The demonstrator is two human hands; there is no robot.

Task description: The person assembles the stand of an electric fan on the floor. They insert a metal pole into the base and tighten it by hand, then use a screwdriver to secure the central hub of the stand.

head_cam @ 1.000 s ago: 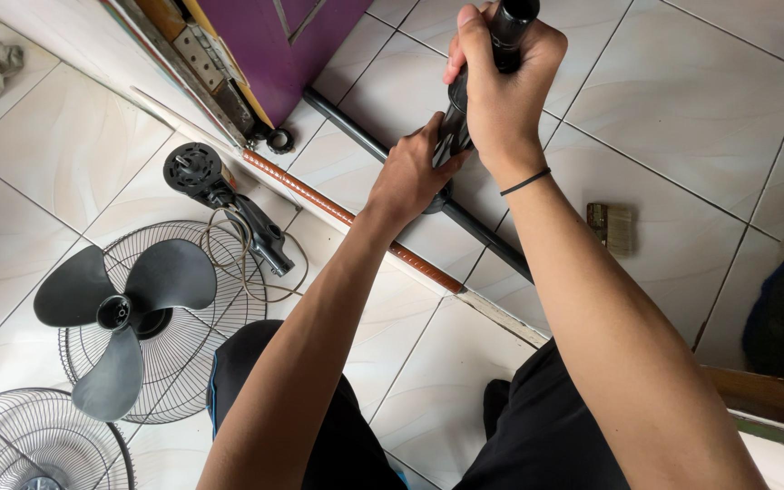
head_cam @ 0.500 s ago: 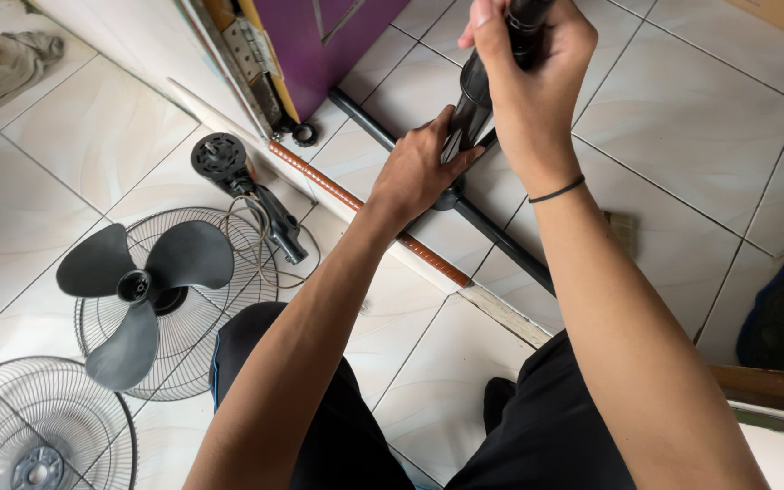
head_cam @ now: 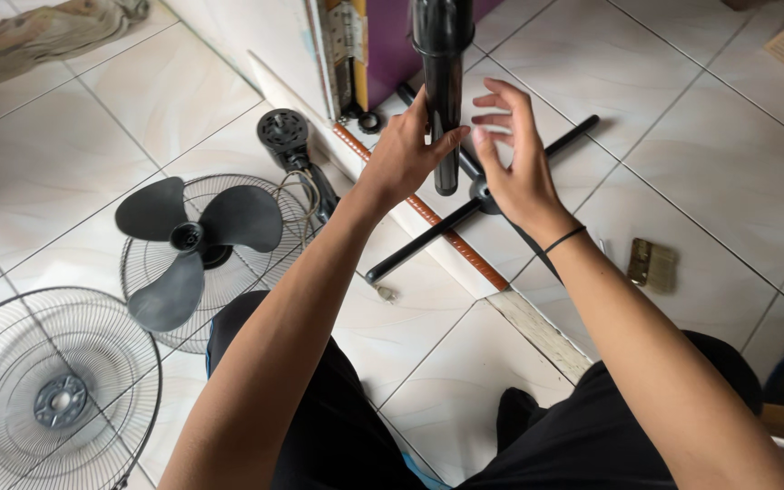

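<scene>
1. A black pole (head_cam: 444, 91) stands upright at the top middle of the view, over the white tiled floor (head_cam: 682, 109). Its lower end hangs just above the hub of a black cross-shaped base (head_cam: 428, 238) lying on the tiles.
2. The left hand (head_cam: 403, 150) grasps the pole near its lower end, thumb against the front and fingers wrapped behind.
3. The right hand (head_cam: 514, 163) is released, fingers spread and slightly curled, just to the right of the pole and not touching it. A thin black band (head_cam: 563, 239) circles that wrist.
4. A strip with a reddish-brown patterned part (head_cam: 446, 238) runs diagonally along the floor under the base.
5. Behind the pole stands a purple door (head_cam: 387, 45) with a metal hinge (head_cam: 345, 36); a small black ring (head_cam: 369, 121) lies at its foot.
6. To the left, a black fan motor (head_cam: 294, 150) with a coiled cord lies beside a three-bladed black fan blade (head_cam: 188, 240), which rests on a wire grille (head_cam: 269, 299).
7. A second wire grille (head_cam: 47, 390) lies at the lower left.
8. A small brush (head_cam: 651, 265) lies on the tiles to the right.
9. A crumpled cloth (head_cam: 38, 32) sits at the top left.
</scene>
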